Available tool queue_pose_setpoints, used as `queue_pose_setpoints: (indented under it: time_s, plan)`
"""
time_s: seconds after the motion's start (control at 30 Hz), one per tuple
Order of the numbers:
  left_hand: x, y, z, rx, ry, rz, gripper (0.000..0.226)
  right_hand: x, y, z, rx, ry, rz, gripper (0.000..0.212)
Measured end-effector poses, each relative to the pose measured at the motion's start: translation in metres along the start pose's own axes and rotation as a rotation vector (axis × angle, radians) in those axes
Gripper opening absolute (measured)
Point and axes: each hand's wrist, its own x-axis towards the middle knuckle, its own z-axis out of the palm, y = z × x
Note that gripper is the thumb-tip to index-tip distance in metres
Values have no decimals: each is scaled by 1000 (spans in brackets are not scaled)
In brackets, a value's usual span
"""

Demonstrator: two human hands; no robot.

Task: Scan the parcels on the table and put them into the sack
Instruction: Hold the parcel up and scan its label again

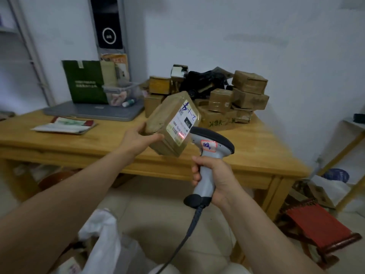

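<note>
**Parcel under the scanner**

We hold the parcel (158,120) tilted above the table's (256,153) front edge, our left hand (141,138) gripping its near end. A red line crosses its label (183,121). Our right hand (214,179) is wrapped round the scanner (216,138) handle, with the scanner's head just beside the label. More parcels (237,97) are piled at the table's back. The white sack (102,240), blurred, seems to stand below our left arm.

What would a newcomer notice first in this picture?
At centre, the left hand holds a brown parcel tilted above the table, while the right hand aims a grey scanner at its label. Behind, more parcels lie piled on the table's far side; a white sack sits bottom left.
</note>
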Motion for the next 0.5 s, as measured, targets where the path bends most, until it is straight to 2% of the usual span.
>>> queue_pose_setpoints:
  time_s: [0.13,0.3,0.5]
  plan:
    - [-3,-11,-37,-1,98,-6,74,5,20,33,-47,-50,54,21]
    - [1,-38,-73,11,151,-34,60,22,39,68,-89,-84,88,19]
    - [-3,-57,-109,-56,242,-80,68,42,55,102,-113,-140,124,20]
